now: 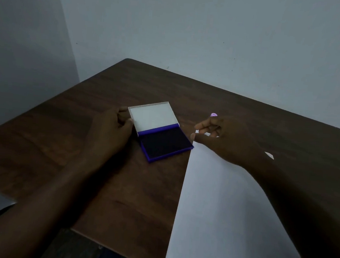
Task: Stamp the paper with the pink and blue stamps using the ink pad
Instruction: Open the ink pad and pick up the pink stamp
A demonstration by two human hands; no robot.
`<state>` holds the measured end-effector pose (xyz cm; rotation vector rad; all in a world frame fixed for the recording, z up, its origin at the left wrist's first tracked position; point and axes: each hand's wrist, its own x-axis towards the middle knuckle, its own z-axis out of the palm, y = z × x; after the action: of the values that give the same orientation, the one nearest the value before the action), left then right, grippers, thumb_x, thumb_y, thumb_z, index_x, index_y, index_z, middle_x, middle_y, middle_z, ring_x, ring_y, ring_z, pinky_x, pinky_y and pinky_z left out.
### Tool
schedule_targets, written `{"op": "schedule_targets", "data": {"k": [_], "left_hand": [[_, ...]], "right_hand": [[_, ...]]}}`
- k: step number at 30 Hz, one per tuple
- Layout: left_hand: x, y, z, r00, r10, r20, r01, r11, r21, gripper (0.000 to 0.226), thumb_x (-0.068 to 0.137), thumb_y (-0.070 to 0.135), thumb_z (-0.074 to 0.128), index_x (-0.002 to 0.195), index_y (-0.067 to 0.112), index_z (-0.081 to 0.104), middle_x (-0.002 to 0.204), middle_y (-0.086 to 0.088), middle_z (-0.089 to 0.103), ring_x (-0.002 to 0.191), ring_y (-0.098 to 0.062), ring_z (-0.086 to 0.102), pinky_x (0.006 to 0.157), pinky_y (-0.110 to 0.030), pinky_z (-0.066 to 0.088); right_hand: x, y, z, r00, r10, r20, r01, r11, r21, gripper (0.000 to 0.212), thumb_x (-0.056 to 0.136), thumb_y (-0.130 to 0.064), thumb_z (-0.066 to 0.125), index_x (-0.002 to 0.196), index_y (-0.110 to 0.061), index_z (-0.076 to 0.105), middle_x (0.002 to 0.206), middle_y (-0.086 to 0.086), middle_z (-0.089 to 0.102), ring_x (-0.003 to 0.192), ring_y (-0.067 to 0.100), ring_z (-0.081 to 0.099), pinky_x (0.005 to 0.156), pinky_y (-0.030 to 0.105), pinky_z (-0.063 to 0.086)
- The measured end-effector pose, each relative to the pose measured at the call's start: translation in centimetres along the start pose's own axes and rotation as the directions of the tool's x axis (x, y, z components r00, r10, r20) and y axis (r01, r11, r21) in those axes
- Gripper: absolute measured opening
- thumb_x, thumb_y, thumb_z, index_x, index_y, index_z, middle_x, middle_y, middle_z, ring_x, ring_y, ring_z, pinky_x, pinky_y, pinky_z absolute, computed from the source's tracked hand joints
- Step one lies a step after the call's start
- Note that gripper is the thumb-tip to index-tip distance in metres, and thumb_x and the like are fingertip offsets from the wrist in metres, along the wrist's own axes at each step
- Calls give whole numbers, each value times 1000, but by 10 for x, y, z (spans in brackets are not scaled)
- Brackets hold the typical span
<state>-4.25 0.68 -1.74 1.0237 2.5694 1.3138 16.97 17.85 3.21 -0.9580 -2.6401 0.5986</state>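
1. Surroundings: at frame centre I see the ink pad [165, 143] lying open, its white lid [153, 115] folded back; the pink stamp [214, 114] peeks out behind my right hand [225, 139].
2. Surface: brown wooden table [99, 184], grey wall [193, 29]; white paper [220, 204] lower right.
3. Fingers: left hand [112, 124] curled, fingertips touching the lid's edge; right hand loosely open above the paper's top corner, holding nothing I can make out.

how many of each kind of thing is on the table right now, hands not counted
ink pad, lid open: 1
sheet of white paper: 1
pink stamp, only its top shows behind the right hand: 1
blue stamp: 0 in view
total: 3
The left hand touches the lid's edge.
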Motion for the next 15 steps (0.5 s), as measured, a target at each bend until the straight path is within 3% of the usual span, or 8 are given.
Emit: {"op": "schedule_targets", "data": {"k": [2,5,7,9,12,15], "left_hand": [[1,-1,1,1000,-5,3,5,999,53,14,93,23,65,103,14,68,94,5,64,69,1,55,56,-16,38],[0,0,-1,998,45,34,-47,996,75,25,93,19,65,118,15,70,109,-4,72,79,-5,59,70,-20,46],[-1,1,-3,997,67,25,-68,996,63,26,93,17,64,118,16,71,113,-8,73,86,-10,63,78,-24,49],[-1,1,-2,997,72,14,-72,996,55,25,93,16,65,116,16,73,113,-9,73,86,-11,64,80,-25,50],[-1,1,-1,998,67,13,-67,996,56,25,92,17,66,116,15,73,115,-9,73,88,-11,62,81,-25,48],[0,1,0,997,72,13,-73,995,60,25,91,17,66,115,15,73,116,-9,72,89,-11,61,82,-25,48]], "right_hand": [[8,1,4,1000,2,-2,-2,1000,26,12,82,-38,72,90,-31,65,77,-24,57,70,-6,56,60,8,37],[15,1,8,1000,-31,0,31,999,10,12,81,-37,73,85,-38,61,71,-32,51,66,-9,54,56,6,33],[20,4,10,1000,-23,11,23,1000,-11,11,82,-36,72,91,-36,64,73,-32,50,66,-9,53,57,7,33],[24,11,7,1000,22,19,-22,1000,-17,18,84,-33,71,101,-28,69,81,-22,60,70,-4,56,60,9,39],[28,26,-12,990,85,-113,-76,994,78,20,81,-27,74,101,-21,74,91,-6,71,70,-1,60,54,4,42],[33,41,-33,957,144,-252,-124,988,94,21,76,-33,75,96,-25,74,85,-8,73,69,-2,62,58,8,41]]}}
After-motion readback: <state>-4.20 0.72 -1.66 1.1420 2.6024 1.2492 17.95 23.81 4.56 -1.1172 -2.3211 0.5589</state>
